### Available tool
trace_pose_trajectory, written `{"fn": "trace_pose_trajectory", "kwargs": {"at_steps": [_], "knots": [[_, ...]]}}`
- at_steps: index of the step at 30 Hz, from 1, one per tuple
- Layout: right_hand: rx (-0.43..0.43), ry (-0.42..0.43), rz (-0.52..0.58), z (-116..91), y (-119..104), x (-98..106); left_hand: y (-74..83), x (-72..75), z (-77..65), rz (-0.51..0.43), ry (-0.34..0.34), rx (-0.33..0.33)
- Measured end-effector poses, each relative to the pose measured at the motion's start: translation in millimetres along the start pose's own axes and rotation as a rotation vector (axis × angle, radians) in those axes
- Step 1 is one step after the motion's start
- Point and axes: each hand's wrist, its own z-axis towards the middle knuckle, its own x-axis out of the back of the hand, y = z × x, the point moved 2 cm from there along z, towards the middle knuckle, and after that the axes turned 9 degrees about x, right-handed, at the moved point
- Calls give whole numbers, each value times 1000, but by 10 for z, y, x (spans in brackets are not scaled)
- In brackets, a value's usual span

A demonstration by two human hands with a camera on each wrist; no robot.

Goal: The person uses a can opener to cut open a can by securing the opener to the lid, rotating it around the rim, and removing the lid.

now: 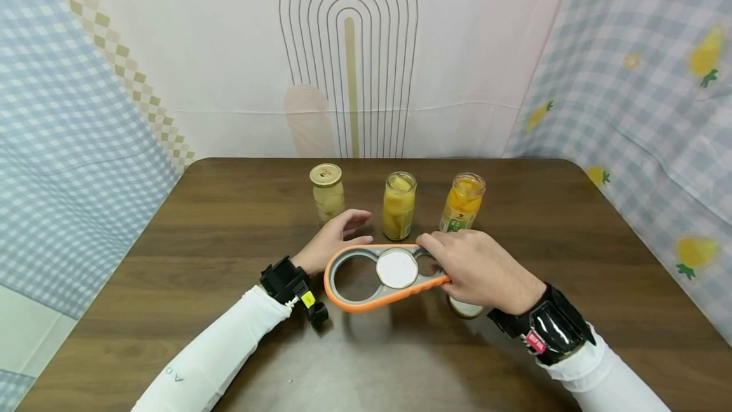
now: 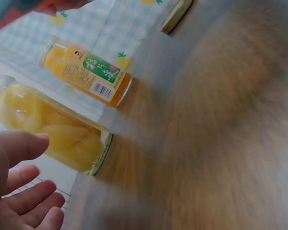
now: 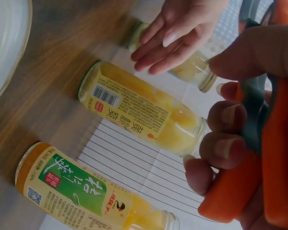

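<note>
My right hand (image 1: 480,266) grips an orange and grey jar opener (image 1: 372,302) by its narrow end, above the table. A round white lid (image 1: 397,267) sits in the opener's middle ring. Fingers spread, my left hand (image 1: 334,240) is beside the middle jar of yellow fruit (image 1: 398,208), apart from it in the left wrist view. That jar has no lid on. To its right stands an uncapped jar of orange fruit (image 1: 464,199). A jar of pale fruit (image 1: 328,192) with a gold lid stands at the left, partly behind my left hand.
On the brown wooden table (image 1: 229,240) another lid (image 1: 466,308) lies under my right hand, partly hidden by it. A patterned cloth (image 1: 229,49) hangs behind the table's far edge. Blue checked cloth (image 1: 640,113) hangs on the right.
</note>
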Motion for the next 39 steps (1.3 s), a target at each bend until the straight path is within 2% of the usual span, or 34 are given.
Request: {"fn": "trace_pose_trajectory", "kwargs": {"at_steps": [8, 17, 21, 29, 33, 39], "knots": [[-2, -23, -1, -8, -2, -30, -17, 85, -79, 62, 7, 39], [-10, -60, -26, -20, -9, -103, -29, 235, -89, 88, 19, 32], [-12, -81, -28, -20, -19, -141, 19, 296, -119, 88, 17, 32], [7, -83, -26, -24, -37, -205, 156, 496, -196, 57, -10, -22], [31, -78, -41, -26, -48, -229, 127, 609, -222, 78, -17, 4], [37, -83, -52, -36, -56, -261, -25, 696, -188, 207, -41, 97]]}}
